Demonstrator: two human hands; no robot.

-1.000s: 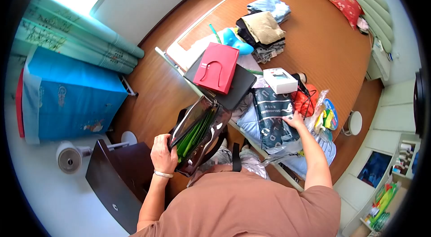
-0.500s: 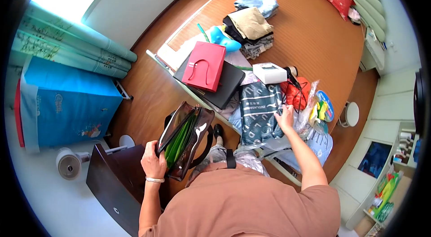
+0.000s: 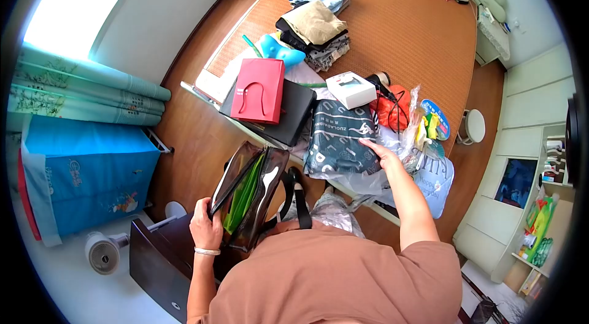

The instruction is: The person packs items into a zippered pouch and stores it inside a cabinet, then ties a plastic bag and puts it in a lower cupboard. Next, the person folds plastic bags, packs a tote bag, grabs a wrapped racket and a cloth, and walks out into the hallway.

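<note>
My left hand [image 3: 205, 226] is closed on the rim of a dark, glossy handbag [image 3: 270, 192]. The bag gapes at the top, and long green items [image 3: 242, 195] that I cannot identify show inside. Over the bed's edge, my right hand [image 3: 381, 153] reaches out with its fingers extended, at the right side of a dark teal printed plastic package [image 3: 337, 134]. Whether the fingertips touch the package is hard to tell. A white box [image 3: 351, 90] lies just beyond it. Left of the package, a red paper bag [image 3: 261, 88] rests on a black flat case [image 3: 297, 112].
On the bed [image 3: 405, 30] are stacked folded clothes [image 3: 316, 23], a blue bone-shaped pillow [image 3: 280, 52], an orange-red bundle [image 3: 389, 109] with a black cord and clear plastic wrapping. A dark chair [image 3: 156, 263] and a white fan [image 3: 103, 255] stand at the left, a stool [image 3: 474, 125] at the right.
The view has shifted, so the bed's contents sit further left. My right hand has moved nearer the printed package, its fingers stretching leftward. My left hand still holds the handbag.
</note>
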